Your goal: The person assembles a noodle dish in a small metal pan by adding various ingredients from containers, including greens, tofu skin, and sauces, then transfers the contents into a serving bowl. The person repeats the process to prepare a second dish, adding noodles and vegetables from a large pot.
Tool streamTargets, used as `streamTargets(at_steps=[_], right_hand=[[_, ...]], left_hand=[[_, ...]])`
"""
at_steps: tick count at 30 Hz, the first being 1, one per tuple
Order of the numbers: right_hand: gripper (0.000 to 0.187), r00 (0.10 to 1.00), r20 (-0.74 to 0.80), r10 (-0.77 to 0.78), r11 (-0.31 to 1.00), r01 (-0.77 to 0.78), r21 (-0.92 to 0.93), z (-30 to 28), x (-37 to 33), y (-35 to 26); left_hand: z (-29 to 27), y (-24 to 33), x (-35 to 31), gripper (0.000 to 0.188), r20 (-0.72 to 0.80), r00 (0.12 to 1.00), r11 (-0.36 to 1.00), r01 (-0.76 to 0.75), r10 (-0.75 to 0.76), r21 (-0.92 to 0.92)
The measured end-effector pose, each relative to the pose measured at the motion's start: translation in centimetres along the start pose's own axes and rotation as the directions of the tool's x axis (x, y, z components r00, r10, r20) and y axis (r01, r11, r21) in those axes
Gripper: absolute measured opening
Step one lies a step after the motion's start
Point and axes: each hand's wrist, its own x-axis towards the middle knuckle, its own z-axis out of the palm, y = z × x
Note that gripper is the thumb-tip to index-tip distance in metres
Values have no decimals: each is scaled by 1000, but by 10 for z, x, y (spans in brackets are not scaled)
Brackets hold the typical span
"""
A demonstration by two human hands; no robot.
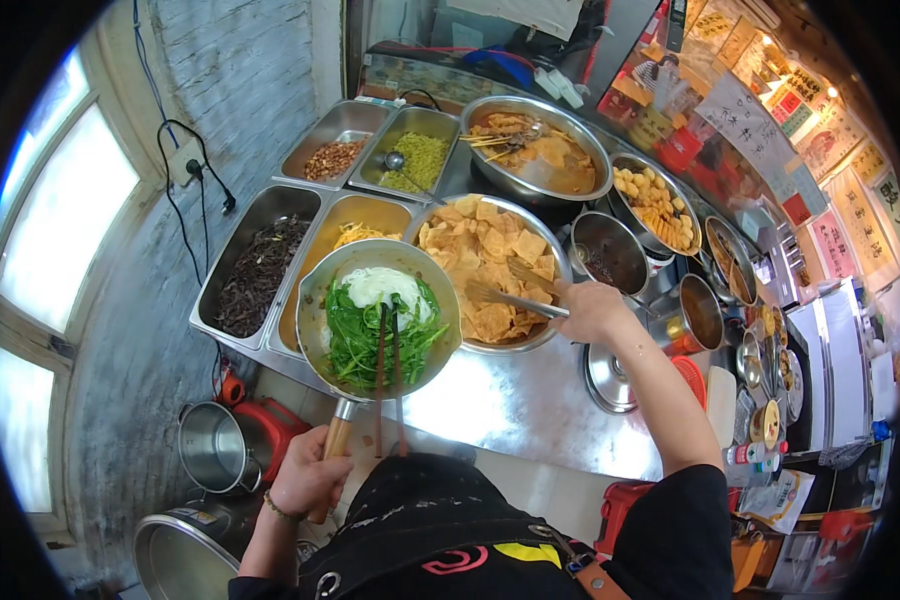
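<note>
My left hand (pixel 310 472) is wrapped round the wooden handle (pixel 337 437) of a saucepan (pixel 313 318), held up in front of the metal trays. Green leafy vegetables (pixel 370 345) and white noodles (pixel 375 286) lie in the pan. A pair of dark chopsticks (pixel 380 372) leans in it, tips among the greens. Closed on metal tongs (pixel 520 300), my right hand (pixel 598 312) reaches over a steel bowl (pixel 560 262) heaped with golden fried crisp sheets (pixel 470 240). The tong tips are at the crisps; whether they grip a piece I cannot tell.
Left and behind the pan sit trays of dark shreds (pixel 255 275), peanuts (pixel 332 160) and green bits with a ladle (pixel 395 161). A pot of skewers in broth (pixel 545 160) stands behind. More bowls and pots (pixel 610 245) line the right. Steel pots (pixel 213 450) stand low left.
</note>
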Motion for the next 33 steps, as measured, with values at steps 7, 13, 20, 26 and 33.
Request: streamTargets(at_steps=[7,13,20,26,33], right_hand=[[40,999,4,-46,995,47,-89,-3,10,-2],[21,985,-79,-155,985,148,-91,22,14,-1],[25,982,-77,-170,985,172,24,29,18,12],[28,980,-120,-159,926,190,328,12,-16,48],[31,950,-277,-141,769,281,573,-36,-54,61]], left_hand=[[20,-7,2,11,-79,997,999,-13,10,-32],[38,-12,0,10,-121,992,995,-30,19,-90],[47,-15,-1,9,-132,991,995,-51,39,-88],[49,-7,3,8,-136,991,998,-27,19,-58],[47,10,21,7,-78,997,1000,-28,28,-3]])
